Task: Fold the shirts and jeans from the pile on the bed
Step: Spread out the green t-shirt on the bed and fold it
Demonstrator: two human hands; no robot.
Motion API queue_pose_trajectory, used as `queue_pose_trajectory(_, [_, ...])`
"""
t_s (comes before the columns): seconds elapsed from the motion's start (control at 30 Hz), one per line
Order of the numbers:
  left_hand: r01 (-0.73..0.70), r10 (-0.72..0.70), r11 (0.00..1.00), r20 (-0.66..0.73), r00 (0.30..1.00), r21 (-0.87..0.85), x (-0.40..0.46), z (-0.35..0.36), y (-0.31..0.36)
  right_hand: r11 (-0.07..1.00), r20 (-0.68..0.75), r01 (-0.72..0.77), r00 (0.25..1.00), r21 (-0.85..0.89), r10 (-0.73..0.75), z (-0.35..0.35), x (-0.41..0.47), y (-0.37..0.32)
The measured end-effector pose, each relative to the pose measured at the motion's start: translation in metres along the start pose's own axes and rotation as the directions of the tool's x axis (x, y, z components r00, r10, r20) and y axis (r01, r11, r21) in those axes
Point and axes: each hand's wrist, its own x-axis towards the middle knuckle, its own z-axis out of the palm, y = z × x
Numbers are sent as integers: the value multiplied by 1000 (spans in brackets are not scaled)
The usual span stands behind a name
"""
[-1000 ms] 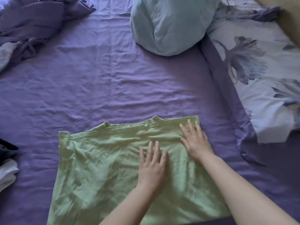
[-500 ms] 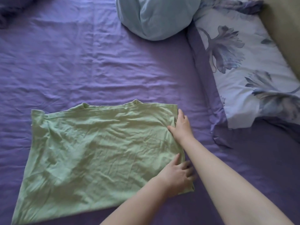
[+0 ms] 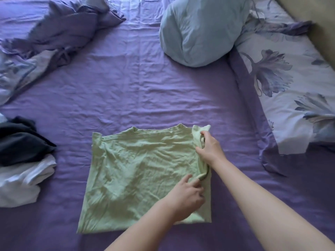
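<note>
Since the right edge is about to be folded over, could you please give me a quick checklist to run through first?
1. Right hand grips the green shirt's far right corner, lifted off the bed: ok.
2. Left hand grips the right edge nearer the hem: ok.
3. Rest of shirt lies flat on the purple sheet: ok, though wrinkled.
4. Landing area on the shirt free of other items: ok.
5. Dark and white clothes at left sit apart from the shirt: ok.
6. Sleeves tucked evenly underneath: cannot tell.
</note>
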Motion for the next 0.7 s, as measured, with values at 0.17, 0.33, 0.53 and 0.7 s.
queue_pose_trajectory(0.17, [82,-86,993,41,995,80,-84,-9,-29,991,69,132,989,-31,-129,37,-20,-76])
queue_pose_trajectory(0.33, [207,-215,974,95,972,91,-167,0,-59,973,110,226,969,-44,-220,93,-37,-151])
queue_pose_trajectory(0.53, [306,-311,949,79,947,69,-242,22,-88,946,187,286,948,-152,-257,163,-47,-215])
queue_pose_trajectory(0.7, [299,-302,953,84,950,39,-278,40,-103,925,212,309,941,-220,-264,208,-50,-246])
